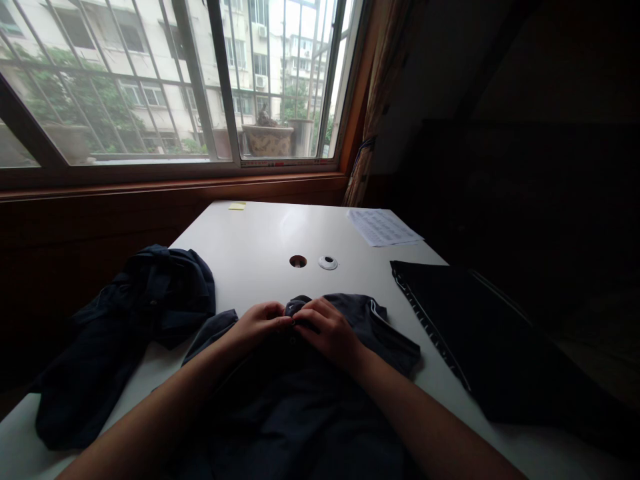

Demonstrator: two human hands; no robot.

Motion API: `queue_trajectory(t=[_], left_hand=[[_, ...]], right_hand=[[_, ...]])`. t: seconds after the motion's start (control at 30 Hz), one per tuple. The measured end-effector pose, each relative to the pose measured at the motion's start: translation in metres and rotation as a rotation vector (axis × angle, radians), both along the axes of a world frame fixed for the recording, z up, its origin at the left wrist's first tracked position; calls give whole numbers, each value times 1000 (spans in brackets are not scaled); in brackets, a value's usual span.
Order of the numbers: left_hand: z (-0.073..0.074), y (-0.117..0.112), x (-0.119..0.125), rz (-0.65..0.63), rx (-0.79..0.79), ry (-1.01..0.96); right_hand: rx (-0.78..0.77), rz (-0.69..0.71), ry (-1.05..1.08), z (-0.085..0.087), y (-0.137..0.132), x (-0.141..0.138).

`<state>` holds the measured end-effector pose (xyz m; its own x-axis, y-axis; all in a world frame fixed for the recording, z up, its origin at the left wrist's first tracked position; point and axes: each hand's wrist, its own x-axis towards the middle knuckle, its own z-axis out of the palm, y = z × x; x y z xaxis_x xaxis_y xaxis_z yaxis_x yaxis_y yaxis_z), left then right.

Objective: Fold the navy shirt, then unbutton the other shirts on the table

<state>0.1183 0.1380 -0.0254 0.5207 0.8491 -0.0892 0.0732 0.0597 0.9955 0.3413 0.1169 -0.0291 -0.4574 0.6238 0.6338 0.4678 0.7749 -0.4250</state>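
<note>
A dark blue polo shirt (310,393) lies spread on the white table (270,233) in front of me, collar toward the window. My left hand (260,325) and my right hand (327,330) meet at the shirt's collar and placket. Both have their fingers curled and pinched on the fabric there, fingertips almost touching. What exactly sits between the fingertips is too dark to make out.
A crumpled dark garment (130,320) lies at the left, a folded dark garment with white trim (475,333) at the right. A printed sheet (383,227), a yellow sticky note (237,206), a cable hole (298,261) and its white cap (328,263) lie farther back. Barred window behind.
</note>
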Motion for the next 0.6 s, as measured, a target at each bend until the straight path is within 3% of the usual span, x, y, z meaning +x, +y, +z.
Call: queue_trajectory(t=[0.4, 0.6], left_hand=[[-2, 2, -5, -36, -13, 12], [1, 2, -4, -36, 148, 67]], right_hand=[[112, -45, -47, -1, 0, 1], [185, -50, -137, 1, 1, 2]])
